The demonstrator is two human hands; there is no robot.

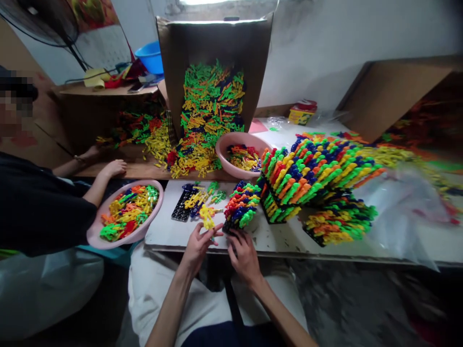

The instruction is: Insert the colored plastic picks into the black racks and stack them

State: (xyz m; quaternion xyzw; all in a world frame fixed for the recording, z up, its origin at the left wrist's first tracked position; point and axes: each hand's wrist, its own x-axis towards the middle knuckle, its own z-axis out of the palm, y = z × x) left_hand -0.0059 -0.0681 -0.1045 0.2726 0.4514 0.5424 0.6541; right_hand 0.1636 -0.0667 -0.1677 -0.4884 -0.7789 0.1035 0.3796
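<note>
Left hand [197,245]: fingers pinching yellow pieces [207,216]
Right hand [245,254]: fingers bent at colourful stack [241,205], grip unclear

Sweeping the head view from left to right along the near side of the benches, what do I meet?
Pink basin of mixed plastic pieces, black perforated tray, left hand, right hand, large block of packed multicoloured pieces, clear plastic bag.
</note>
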